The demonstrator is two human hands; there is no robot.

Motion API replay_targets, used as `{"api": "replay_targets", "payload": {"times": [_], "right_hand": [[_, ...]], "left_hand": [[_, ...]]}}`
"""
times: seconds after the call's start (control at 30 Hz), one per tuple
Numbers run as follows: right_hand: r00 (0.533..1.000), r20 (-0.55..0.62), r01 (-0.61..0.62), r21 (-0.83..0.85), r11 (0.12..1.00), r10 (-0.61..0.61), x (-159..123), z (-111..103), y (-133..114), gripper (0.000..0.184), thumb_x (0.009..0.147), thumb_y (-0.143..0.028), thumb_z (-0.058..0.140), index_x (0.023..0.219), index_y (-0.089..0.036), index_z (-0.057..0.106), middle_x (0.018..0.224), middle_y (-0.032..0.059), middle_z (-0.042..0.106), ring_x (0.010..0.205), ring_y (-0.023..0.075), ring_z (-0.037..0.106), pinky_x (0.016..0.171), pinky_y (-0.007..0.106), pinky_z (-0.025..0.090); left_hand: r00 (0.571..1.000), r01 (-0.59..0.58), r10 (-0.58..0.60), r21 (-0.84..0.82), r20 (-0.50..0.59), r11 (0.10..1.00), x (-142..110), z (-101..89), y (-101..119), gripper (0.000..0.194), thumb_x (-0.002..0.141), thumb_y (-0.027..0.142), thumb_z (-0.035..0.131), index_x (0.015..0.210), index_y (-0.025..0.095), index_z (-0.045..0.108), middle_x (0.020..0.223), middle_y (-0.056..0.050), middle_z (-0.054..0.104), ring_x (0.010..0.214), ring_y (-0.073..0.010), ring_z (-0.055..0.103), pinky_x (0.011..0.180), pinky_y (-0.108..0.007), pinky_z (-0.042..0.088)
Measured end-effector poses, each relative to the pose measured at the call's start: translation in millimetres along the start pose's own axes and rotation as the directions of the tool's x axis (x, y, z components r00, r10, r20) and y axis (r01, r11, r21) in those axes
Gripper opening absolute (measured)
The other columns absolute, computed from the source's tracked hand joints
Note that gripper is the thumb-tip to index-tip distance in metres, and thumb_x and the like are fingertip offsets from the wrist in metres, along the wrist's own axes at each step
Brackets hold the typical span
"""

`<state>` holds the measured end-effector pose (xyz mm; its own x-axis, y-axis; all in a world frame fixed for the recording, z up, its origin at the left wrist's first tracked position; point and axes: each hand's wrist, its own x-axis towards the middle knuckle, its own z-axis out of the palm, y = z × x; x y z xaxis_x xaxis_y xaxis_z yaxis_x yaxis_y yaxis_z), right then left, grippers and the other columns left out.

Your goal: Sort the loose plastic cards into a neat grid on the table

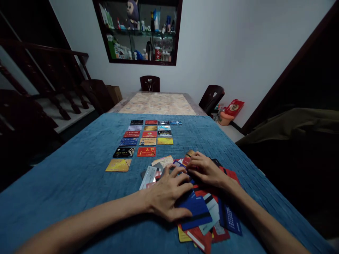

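Both hands rest on a loose heap of plastic cards on a blue cloth. My left hand (171, 190) lies palm down with fingers spread, its thumb over a blue card with a dark stripe (197, 213). Just to its right, my right hand (205, 169) touches the far side of the heap, fingers apart and slightly bent. Around them stick out a pale card (149, 176), a dark blue card (231, 218) and several red ones. Beyond, cards lie face up in rows; the nearest is a yellow card (118, 165), with a black card (124, 152) behind it.
The blue cloth (66, 176) covers the near part of the table; its patterned top (159, 103) shows at the far end. Chairs stand around, including one at the back (149, 84). A dark draped cloth (288, 127) is close on the right.
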<state>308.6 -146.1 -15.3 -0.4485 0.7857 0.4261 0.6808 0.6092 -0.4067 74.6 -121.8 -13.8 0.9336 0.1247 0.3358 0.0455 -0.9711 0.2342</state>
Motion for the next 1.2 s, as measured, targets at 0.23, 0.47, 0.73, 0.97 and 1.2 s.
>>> {"api": "replay_targets", "payload": {"times": [0.23,0.47,0.73,0.97,1.2], "right_hand": [[0.997,0.070,0.015,-0.038,0.999,-0.012,-4,5,-4,0.011,0.092,-0.023,0.056,0.090,-0.021,0.067,0.098,0.0068,0.066,0.096,0.0215,0.052,0.091,0.044,0.043],[0.999,0.051,-0.011,-0.007,1.000,0.012,-4,1,-8,0.013,0.093,-0.025,0.056,0.095,-0.022,0.068,0.099,0.0075,0.067,0.099,0.0228,0.051,0.092,0.045,0.043],[0.993,0.117,-0.032,0.009,0.999,0.031,-5,-7,-10,0.011,0.087,-0.028,0.063,0.095,-0.021,0.068,0.094,0.0068,0.065,0.096,0.0236,0.051,0.091,0.044,0.043],[0.990,0.135,-0.024,-0.027,0.999,0.028,-7,-5,-6,0.011,0.086,-0.026,0.064,0.094,-0.021,0.068,0.095,0.0070,0.065,0.097,0.0241,0.051,0.089,0.045,0.043],[0.991,0.129,-0.036,0.008,0.999,0.034,-7,-5,-9,0.014,0.087,-0.031,0.063,0.097,-0.022,0.069,0.094,0.0076,0.065,0.101,0.0256,0.051,0.092,0.046,0.044]], "left_hand": [[0.999,0.038,-0.038,0.027,0.024,0.999,0,-0.1,1,0.054,0.078,0.050,0.068,0.120,0.019,0.056,0.122,-0.013,0.060,0.123,-0.0345,0.045,0.107,-0.057,0.029],[0.995,0.095,-0.093,0.117,-0.020,0.989,1,-0.4,-7,0.030,0.088,0.036,0.057,0.113,0.020,0.058,0.123,-0.012,0.059,0.124,-0.0316,0.046,0.103,-0.053,0.032],[0.988,0.149,-0.143,0.106,-0.057,0.983,-1,2.7,-9,0.026,0.092,0.035,0.052,0.111,0.019,0.060,0.113,-0.011,0.064,0.119,-0.0291,0.049,0.101,-0.051,0.030],[0.993,0.122,-0.122,0.091,-0.005,0.988,-2,-5.6,-5,0.048,0.079,0.049,0.064,0.115,0.018,0.060,0.114,-0.012,0.063,0.114,-0.0323,0.050,0.101,-0.053,0.033],[0.993,0.120,-0.120,0.135,-0.010,0.984,0,-7.4,-2,0.041,0.078,0.044,0.061,0.109,0.017,0.062,0.109,-0.012,0.064,0.105,-0.0306,0.053,0.097,-0.052,0.036]]}}
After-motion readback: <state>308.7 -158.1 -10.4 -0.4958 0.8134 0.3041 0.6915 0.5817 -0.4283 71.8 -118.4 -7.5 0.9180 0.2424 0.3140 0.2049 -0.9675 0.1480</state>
